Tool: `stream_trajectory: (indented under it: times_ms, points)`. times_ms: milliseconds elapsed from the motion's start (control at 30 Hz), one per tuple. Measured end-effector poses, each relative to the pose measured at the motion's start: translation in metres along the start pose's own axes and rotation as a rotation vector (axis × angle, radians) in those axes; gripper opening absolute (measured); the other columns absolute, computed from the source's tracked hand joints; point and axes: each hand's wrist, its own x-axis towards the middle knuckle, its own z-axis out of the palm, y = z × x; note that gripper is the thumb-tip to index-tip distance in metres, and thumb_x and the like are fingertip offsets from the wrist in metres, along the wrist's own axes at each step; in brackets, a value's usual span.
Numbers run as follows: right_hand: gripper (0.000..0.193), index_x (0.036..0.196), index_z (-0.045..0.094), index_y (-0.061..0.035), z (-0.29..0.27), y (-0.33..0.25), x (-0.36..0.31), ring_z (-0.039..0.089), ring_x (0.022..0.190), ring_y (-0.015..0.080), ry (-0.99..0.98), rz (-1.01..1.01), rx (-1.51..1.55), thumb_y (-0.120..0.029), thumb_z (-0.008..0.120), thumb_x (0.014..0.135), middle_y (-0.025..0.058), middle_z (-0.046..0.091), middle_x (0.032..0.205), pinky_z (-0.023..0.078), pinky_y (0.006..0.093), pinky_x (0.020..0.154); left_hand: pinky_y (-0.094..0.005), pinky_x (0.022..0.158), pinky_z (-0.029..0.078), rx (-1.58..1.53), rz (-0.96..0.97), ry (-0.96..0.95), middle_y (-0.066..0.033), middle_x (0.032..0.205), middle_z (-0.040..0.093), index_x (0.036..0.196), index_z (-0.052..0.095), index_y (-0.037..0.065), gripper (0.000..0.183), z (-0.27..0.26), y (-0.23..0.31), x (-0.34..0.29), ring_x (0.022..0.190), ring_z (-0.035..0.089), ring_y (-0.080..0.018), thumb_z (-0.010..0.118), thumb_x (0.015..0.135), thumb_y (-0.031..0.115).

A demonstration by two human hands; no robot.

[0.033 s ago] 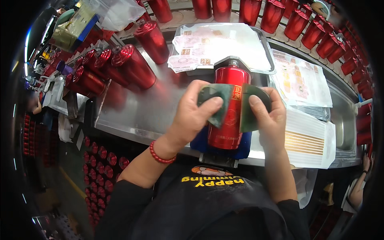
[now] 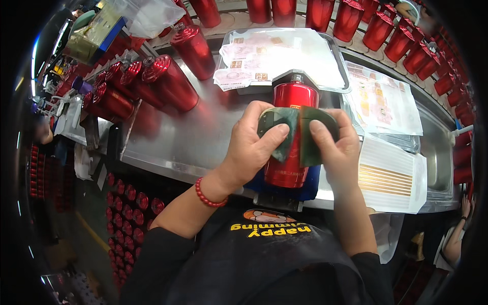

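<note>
A glossy red bottle lies before me, its neck away from me, on a blue padded rest at the bench's near edge. My left hand grips a dark green scraper between thumb and fingers, over the left part of the bottle. Over its right part, my right hand pinches another green scraper. The two scraper edges stand close together above the bottle's middle and cover most of its gold label. Whether they touch the bottle, I cannot tell.
Printed sheets lie on a tray beyond the bottle, and more sheets lie to the right. A gold-striped white sheet sits near a sink basin. Several red bottles stand at the left; others line the curved conveyor.
My hands have drawn closer together, narrowing the gap between the two scrapers and covering more of the label. The bottle stays in place.
</note>
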Motion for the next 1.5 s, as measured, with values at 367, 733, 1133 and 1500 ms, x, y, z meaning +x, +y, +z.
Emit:
stream_trajectory:
  times_ms: [367, 733, 1133, 1500]
  points:
    - [0.032, 0.126, 0.059, 0.0017, 0.004, 0.010, -0.048, 0.065, 0.099, 0.0166, 0.122, -0.024, 0.005, -0.010, 0.066, 0.096, 0.0090, 0.070, 0.106, 0.052, 0.0306, 0.091, -0.0215, 0.078, 0.047, -0.038, 0.058, 0.187, 0.0008, 0.099, 0.062, 0.124, 0.053, 0.002, 0.026, 0.013, 0.003, -0.040, 0.088, 0.056, -0.0041, 0.059, 0.101, 0.011]
    - [0.033, 0.126, 0.058, 0.0029, 0.013, 0.006, -0.051, 0.065, 0.098, 0.0163, 0.049, -0.159, -0.215, -0.008, 0.065, 0.096, 0.0129, 0.068, 0.108, 0.053, 0.0288, 0.087, -0.0266, 0.073, 0.051, 0.039, 0.093, 0.182, -0.0024, 0.094, 0.065, 0.122, 0.053, 0.000, 0.027, 0.021, -0.011, -0.041, 0.083, 0.059, -0.0093, 0.061, 0.099, 0.011]
    - [0.030, 0.120, 0.060, 0.0031, -0.009, 0.009, -0.010, 0.066, 0.095, 0.0182, 0.131, -0.008, -0.206, -0.010, 0.064, 0.094, 0.0134, 0.068, 0.107, 0.053, 0.0309, 0.085, -0.0249, 0.073, 0.051, 0.018, 0.006, 0.242, -0.0024, 0.095, 0.066, 0.116, 0.056, 0.001, 0.022, -0.009, -0.011, -0.010, 0.082, 0.060, -0.0073, 0.061, 0.099, 0.013]
    - [0.032, 0.123, 0.058, 0.0016, 0.001, 0.023, 0.007, 0.062, 0.096, 0.0124, 0.086, 0.025, 0.036, -0.018, 0.066, 0.099, 0.0086, 0.068, 0.107, 0.051, 0.0253, 0.085, -0.0239, 0.078, 0.049, -0.239, 0.013, 0.178, -0.0010, 0.097, 0.063, 0.120, 0.054, 0.000, 0.024, 0.007, -0.026, 0.007, 0.087, 0.056, -0.0061, 0.060, 0.101, 0.013]
